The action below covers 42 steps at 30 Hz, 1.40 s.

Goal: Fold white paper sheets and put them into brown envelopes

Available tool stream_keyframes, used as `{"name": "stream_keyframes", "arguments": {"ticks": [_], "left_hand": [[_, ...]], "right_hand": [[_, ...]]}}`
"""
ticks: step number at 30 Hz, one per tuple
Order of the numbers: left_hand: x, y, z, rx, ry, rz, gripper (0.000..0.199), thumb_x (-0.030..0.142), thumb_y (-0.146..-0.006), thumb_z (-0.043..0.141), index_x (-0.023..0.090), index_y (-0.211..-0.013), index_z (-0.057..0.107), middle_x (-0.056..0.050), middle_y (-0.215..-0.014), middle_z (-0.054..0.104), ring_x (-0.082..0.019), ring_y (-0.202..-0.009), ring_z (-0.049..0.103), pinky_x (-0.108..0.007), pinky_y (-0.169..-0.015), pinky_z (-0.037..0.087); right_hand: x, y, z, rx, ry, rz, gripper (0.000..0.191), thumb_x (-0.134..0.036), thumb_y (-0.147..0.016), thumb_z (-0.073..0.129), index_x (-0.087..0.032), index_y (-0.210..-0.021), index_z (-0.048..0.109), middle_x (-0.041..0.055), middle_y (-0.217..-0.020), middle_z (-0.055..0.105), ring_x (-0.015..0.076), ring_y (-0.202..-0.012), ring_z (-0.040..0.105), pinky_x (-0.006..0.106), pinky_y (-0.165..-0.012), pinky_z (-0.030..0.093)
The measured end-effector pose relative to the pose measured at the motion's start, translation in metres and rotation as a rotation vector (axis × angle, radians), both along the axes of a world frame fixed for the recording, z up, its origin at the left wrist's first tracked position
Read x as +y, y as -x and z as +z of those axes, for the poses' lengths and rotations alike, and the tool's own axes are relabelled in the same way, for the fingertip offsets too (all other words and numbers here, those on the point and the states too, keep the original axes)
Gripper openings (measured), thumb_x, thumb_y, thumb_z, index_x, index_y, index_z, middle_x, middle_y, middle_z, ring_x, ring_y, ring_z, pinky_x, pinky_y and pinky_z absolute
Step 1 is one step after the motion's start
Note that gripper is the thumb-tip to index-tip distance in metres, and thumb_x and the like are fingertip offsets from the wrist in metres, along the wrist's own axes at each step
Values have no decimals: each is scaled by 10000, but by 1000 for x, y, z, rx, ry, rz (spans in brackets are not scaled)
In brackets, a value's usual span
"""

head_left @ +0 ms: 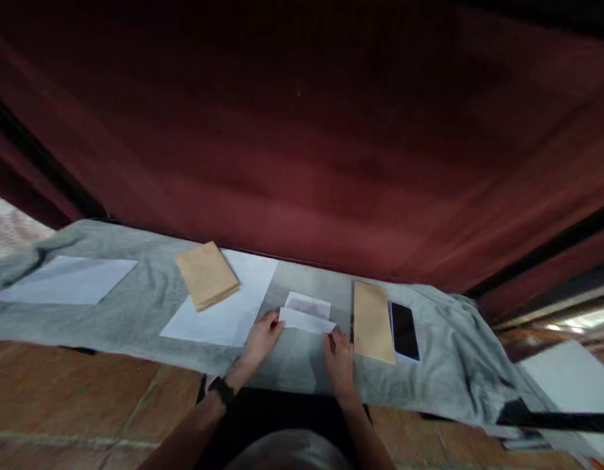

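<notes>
In the middle of the head view, a folded white sheet of paper (305, 321) is stretched sideways between my hands. My left hand (263, 336), with a dark band on its wrist, pinches the paper's left end. At the right end, my right hand (339, 358) has its fingers closed on the corner; a small dark patch among them is too blurred to identify. Just behind the folded strip lies another white piece of paper (310, 304); whether the two are joined, I cannot tell. A brown envelope (373, 323) lies to the right of my right hand.
A stack of brown envelopes (207, 274) rests on white paper (233, 316) to the left. Farther left is more white paper (69, 281). A phone (404, 331) lies beside the right envelope. Grey cloth (149, 261) covers the surface, and a dark red panel (302, 163) rises behind.
</notes>
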<state>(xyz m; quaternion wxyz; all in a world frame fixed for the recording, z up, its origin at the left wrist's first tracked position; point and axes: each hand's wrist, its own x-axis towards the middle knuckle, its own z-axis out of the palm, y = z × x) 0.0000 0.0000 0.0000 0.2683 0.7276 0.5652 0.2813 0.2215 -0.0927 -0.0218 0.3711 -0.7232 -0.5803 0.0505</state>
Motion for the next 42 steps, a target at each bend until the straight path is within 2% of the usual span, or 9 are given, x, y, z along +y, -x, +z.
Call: {"name": "stream_keyframes", "arguments": {"ticks": [4, 10, 14, 21, 25, 29, 32, 37, 42], "left_hand": [[10, -8, 7, 3, 4, -6, 129, 252, -918, 571, 191, -911, 684, -49, -913, 703, -211, -910, 645, -315, -841, 482], [16, -19, 20, 49, 70, 7, 148, 202, -936, 542, 171, -886, 678, -42, -825, 707, -176, -774, 646, -272, -736, 450], [18, -23, 24, 88, 117, 41, 133, 174, -926, 552, 174, -950, 683, -43, -860, 727, -172, -794, 664, -257, -727, 445], [22, -29, 24, 163, 137, 98, 346, 147, -915, 556, 166, -1253, 630, -76, -1010, 750, -183, -876, 690, -266, -770, 473], [19, -30, 24, 214, 96, 106, 389, 161, -914, 555, 154, -1298, 618, -99, -1045, 741, -210, -895, 695, -294, -785, 497], [13, -31, 25, 258, 8, 99, 383, 155, -933, 498, 138, -1294, 625, -139, -1163, 706, -251, -1059, 667, -357, -929, 502], [7, -39, 20, 278, -81, 61, 402, 136, -938, 462, 169, -1303, 628, -134, -1288, 658, -260, -1210, 601, -405, -1065, 447], [0, -62, -6, 375, -348, -235, 500, 135, -964, 370, 167, -1439, 522, -118, -1528, 510, -230, -1433, 442, -454, -1191, 348], [0, -67, -19, 498, -344, -251, 544, 237, -1004, 347, 119, -1533, 395, -141, -1580, 437, -233, -1493, 356, -456, -1235, 275]], "right_hand": [[10, 1, 2, 4, -9, -22, 357, -360, -1008, 405, -175, -1070, 705, 111, -1021, 753, 247, -960, 695, 384, -924, 506], [19, 5, 6, -29, 4, -70, 341, -305, -990, 451, -174, -1236, 648, 108, -1014, 754, 244, -930, 709, 353, -876, 525], [23, 8, 8, -83, 59, -104, 363, -242, -981, 447, -138, -1297, 593, 125, -1030, 747, 252, -955, 708, 359, -901, 515], [29, 11, 13, -188, 125, -112, 394, -190, -972, 425, -111, -1339, 543, 148, -1066, 735, 272, -956, 711, 366, -896, 509], [26, 13, 14, -252, 122, -126, 405, -194, -982, 414, -117, -1361, 537, 155, -1087, 712, 276, -985, 694, 373, -903, 499], [24, 15, 18, -287, 94, -133, 424, -208, -988, 407, -146, -1385, 541, 150, -1053, 690, 288, -959, 674, 402, -877, 509], [26, 19, 20, -280, 32, -71, 442, -206, -999, 370, -158, -1404, 540, 176, -1195, 664, 299, -1074, 636, 447, -935, 498], [29, 31, 12, -265, 0, 197, 501, -143, -1007, 304, -106, -1477, 473, 156, -1506, 517, 233, -1397, 455, 434, -1125, 405], [23, 28, 6, -382, 61, 186, 493, -199, -1029, 349, -92, -1498, 457, 180, -1544, 469, 261, -1453, 407, 485, -1182, 332]]}}
